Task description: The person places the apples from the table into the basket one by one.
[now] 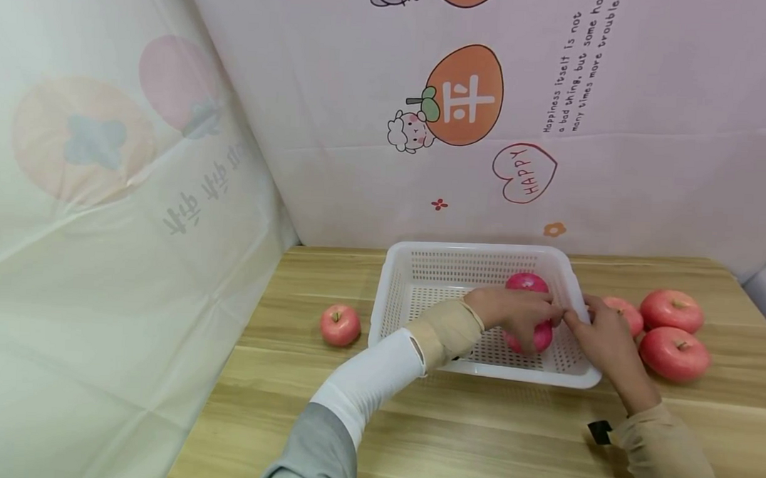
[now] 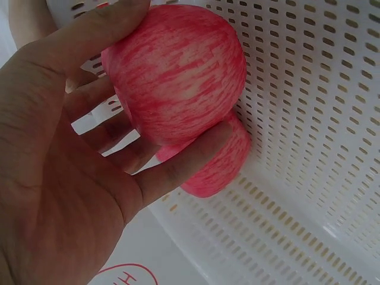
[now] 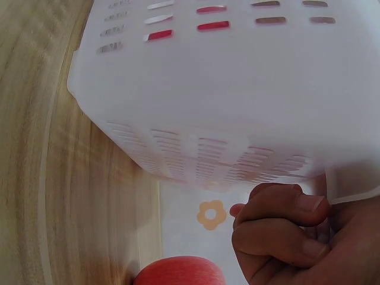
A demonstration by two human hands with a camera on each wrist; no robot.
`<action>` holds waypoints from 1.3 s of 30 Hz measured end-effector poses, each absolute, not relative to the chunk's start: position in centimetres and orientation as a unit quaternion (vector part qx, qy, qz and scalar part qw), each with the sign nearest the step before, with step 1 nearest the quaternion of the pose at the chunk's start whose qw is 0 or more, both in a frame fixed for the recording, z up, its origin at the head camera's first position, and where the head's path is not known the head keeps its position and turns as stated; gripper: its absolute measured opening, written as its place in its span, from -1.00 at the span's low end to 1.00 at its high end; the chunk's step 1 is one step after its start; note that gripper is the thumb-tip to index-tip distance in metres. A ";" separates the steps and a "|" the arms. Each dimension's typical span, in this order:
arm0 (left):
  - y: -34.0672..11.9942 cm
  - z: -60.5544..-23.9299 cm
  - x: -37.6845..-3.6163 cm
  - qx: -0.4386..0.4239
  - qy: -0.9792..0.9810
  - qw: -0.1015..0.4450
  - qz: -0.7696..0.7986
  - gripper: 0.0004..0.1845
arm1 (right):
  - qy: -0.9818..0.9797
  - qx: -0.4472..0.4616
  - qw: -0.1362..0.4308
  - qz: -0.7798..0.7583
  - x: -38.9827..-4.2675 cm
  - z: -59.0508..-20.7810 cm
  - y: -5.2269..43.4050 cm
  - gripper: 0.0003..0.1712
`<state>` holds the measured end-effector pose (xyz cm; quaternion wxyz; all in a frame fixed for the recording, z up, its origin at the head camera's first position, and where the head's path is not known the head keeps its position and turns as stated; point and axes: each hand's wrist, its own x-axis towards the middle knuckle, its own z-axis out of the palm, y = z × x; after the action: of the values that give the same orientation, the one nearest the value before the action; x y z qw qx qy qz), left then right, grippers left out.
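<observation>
Apple (image 2: 181, 71), the nearer of 2 in the white plastic basket (image 1: 512, 374), is held by the left hand (image 1: 522, 311), with thumb and fingers curled round its sides, probably because so round a body could roll if merely nudged. Farther back, at the same right end, the second apple (image 1: 527, 281) is placed close by it. The basket's right rim (image 1: 573, 283) is gripped by the right hand (image 1: 602, 339), seemingly so that the light plastic is steadied. Just outside, 3 clustered apples (image 1: 675, 354) are set on the bench (image 1: 273, 412), 1 partly hidden by that hand; a lone apple (image 1: 340, 325) is placed beyond the opposite end. Whether the held fruit is lifted cannot be told.
</observation>
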<state>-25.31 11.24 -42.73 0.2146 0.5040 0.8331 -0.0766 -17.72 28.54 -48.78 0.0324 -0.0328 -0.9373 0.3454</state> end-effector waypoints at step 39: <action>11.3 -43.8 -25.2 0.517 0.822 0.228 -0.077 -0.28 | -0.936 -0.028 0.038 0.349 -17.7 -48.8 28.4 -0.21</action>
<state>-25.23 11.29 -43.85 0.2280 0.5167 0.8216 -0.0770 -17.74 28.37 -48.80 0.0382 -0.0278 -0.9360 0.3489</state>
